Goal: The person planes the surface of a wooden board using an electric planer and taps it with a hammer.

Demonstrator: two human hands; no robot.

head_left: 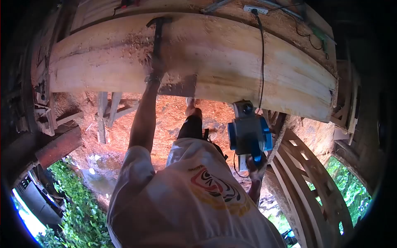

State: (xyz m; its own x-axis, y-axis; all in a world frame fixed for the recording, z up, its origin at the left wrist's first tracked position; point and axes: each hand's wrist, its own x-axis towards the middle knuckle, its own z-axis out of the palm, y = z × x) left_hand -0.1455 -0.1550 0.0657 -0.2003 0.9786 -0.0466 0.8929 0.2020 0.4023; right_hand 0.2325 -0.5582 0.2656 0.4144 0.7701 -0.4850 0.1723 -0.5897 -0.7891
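Note:
My left hand (155,68) is closed around the handle of a claw hammer (158,35), whose dark head lies over the far part of a wide wooden plank (231,53). Shade and blur hide some of those fingers. At the lower right, my right hand (257,165) grips a blue and grey electric planer (250,132) by its handle. The planer hangs beside the near edge of the plank, its black cord (262,62) running up across the wood. Wood shavings are scattered on the plank near my left hand.
A white power strip (255,9) lies beyond the plank, with the cord plugged in. Shavings cover the ground (165,120) below. Curved slatted wooden pieces (302,182) stand at the right, and wooden supports (102,118) at the left.

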